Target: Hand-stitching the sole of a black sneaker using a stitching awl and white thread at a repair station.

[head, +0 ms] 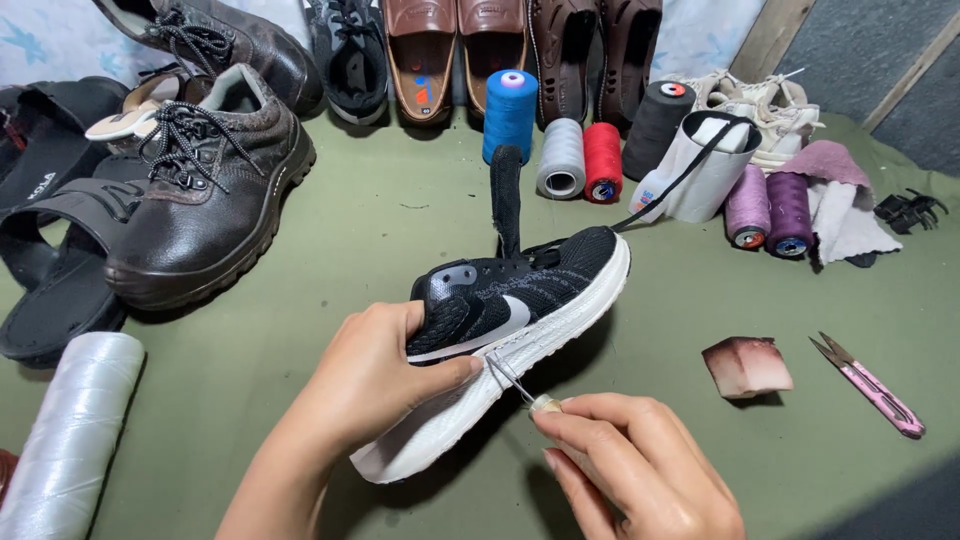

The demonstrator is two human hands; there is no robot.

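Observation:
My left hand (375, 375) grips a black knit sneaker (525, 290) with a white sole by its heel and holds it on its side above the green mat. Its tongue sticks up and a black lace trails toward the back right. My right hand (630, 465) pinches a thin metal needle (508, 378) whose tip meets the seam between the upper and the white sole.
Thread spools stand at the back: blue (510, 110), grey (561, 158), red (602, 162), black (657, 125), two purple (768, 208). A brown boot (205, 195) and sandals lie at left, a white thread cone (75, 435) at front left. Pink snips (870, 385) and a wax block (748, 366) lie at right.

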